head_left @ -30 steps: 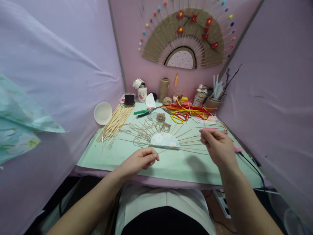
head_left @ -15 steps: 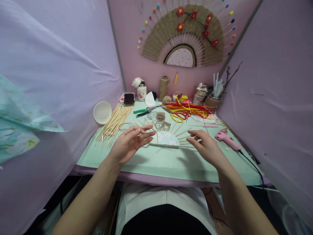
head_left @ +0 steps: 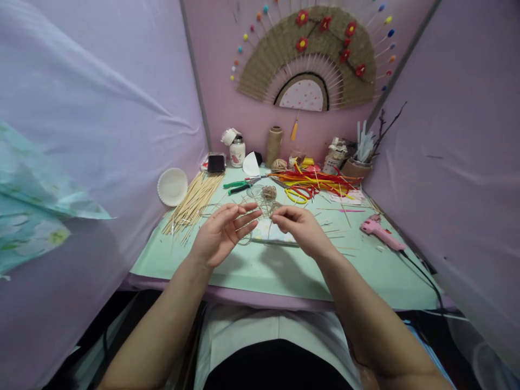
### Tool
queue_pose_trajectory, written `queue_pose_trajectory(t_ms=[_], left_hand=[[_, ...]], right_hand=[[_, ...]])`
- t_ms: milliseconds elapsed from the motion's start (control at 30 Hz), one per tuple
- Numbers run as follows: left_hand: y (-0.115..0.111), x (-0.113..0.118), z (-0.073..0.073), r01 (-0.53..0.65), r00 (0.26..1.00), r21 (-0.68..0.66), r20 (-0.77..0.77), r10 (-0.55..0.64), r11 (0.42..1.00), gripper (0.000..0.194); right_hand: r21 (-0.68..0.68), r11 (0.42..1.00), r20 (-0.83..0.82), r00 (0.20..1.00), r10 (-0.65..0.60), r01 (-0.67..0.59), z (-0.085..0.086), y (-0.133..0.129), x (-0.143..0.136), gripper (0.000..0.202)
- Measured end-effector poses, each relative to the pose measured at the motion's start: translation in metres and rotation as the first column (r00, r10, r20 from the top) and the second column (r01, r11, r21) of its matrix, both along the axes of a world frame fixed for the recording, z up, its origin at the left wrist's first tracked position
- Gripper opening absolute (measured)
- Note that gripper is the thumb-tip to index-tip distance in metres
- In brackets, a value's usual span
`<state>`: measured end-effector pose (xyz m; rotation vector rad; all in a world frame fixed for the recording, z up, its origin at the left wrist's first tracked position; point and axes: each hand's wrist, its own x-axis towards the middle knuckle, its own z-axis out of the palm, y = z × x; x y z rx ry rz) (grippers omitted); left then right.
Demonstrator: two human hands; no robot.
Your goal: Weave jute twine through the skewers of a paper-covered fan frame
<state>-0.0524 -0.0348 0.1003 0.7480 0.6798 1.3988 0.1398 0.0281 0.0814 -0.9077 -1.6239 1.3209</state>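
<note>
My left hand (head_left: 222,233) is raised over the table with its palm turned inward. Its thumb and forefinger press together while the other fingers stretch out; whatever is in that pinch is too small to make out. Close to it, my right hand (head_left: 298,226) pinches a thin strand of twine (head_left: 270,228) between thumb and forefinger. Below both hands lies a half-round floral fabric piece (head_left: 268,233) with thin sticks (head_left: 333,233) fanning out from it, partly hidden by my right hand. Behind the hands rests a small ball of twine (head_left: 268,192) with loose loops around it.
Bamboo sticks (head_left: 194,203) lie at the left beside a white dish (head_left: 173,187). Pliers (head_left: 238,187), scissors (head_left: 296,195) and red and yellow pipe cleaners (head_left: 320,179) lie further back. A pink glue gun (head_left: 382,233) with a cord is at the right. A decorated fan (head_left: 268,59) hangs behind.
My right hand has moved left, from the fan of sticks to beside my left hand, and its fingers have closed into a pinch. My left hand has barely shifted.
</note>
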Motion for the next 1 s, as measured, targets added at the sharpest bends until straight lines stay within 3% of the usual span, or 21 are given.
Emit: queue_pose_trajectory(t_ms=[167,333,500,1000], left_hand=[[0.012,0.011,-0.028,-0.015,1.0,-0.115,-0.007,0.014,0.993,0.012],[0.025,0.032,-0.046,-0.024,1.0,-0.195,-0.016,0.022,0.981,0.018],[0.032,0.048,-0.053,-0.023,1.0,-0.216,-0.002,0.023,0.976,0.022],[0.032,0.065,-0.062,-0.039,0.998,-0.181,0.046,0.048,0.983,0.023]], right_hand=[[-0.063,0.997,-0.211,0.976,-0.057,0.044,0.007,0.012,0.007,0.024],[0.022,0.999,-0.027,0.999,-0.045,0.046,0.004,0.007,0.01,0.02],[-0.046,0.999,0.083,0.996,-0.017,0.02,-0.005,-0.001,0.007,0.022],[-0.223,0.972,0.032,0.997,-0.071,0.077,-0.029,0.006,0.005,0.043]])
